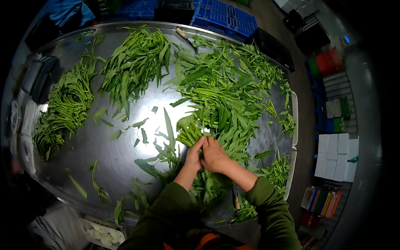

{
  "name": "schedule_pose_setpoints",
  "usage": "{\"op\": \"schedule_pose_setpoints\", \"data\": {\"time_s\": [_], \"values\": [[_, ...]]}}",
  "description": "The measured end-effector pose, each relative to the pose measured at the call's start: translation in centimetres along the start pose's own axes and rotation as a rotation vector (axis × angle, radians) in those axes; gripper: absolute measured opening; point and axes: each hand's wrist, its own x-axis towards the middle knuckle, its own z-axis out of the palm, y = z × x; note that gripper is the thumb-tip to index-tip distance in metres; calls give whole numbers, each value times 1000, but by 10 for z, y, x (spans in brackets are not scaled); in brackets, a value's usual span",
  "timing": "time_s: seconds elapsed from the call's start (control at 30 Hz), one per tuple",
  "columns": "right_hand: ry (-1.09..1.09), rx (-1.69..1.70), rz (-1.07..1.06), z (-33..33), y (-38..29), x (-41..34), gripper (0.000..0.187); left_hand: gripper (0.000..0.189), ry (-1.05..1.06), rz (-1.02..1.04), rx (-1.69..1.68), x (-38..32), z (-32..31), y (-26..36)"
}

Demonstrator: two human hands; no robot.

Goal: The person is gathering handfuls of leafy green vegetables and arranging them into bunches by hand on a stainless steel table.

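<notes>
A bunch of leafy greens, apparently water spinach (189,135), is gripped with its cut stem ends toward the upper left. My left hand (194,157) closes round the near side of the stems, thumb pointing up. Pressed beside it, my right hand (216,156) curls its fingers onto the same bunch, and the fingertips meet. Leaves of the bunch (207,186) hang below my wrists, partly hidden by my forearms. Just beyond my hands, a large loose heap of the same greens (231,106) spreads over the metal table (122,168).
Gathered greens (137,56) lie at the far side, and tied-looking bundles (70,106) line the left. A wooden-handled knife (181,32) rests by the far rim; another wooden handle (237,202) shows near my right forearm. Blue crates (225,17) stand beyond. A scale-like device (39,75) sits left.
</notes>
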Motion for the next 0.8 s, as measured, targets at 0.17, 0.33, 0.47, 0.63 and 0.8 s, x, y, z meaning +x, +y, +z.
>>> {"op": "schedule_pose_setpoints", "data": {"time_s": [0.17, 0.33, 0.47, 0.63, 0.8], "values": [[306, 204, -87, -45, 0, -9, 42, 39, -79, 26, 18, -8, -19, 18], [537, -212, -118, -14, 80, 56, 24, 36, 29, -25, 18, -11, 5, 14], [655, -177, -211, -6, 81, 41, 8, 41, 19, 7, 92, -20, -10, 7], [423, -113, -182, -2, 35, 0, 11, 47, -94, 54, 137, -24, -13, -8], [159, 337, -225, -6, 27, -26, 39, 42, -96, 43, 166, -36, -1, 2]]}}
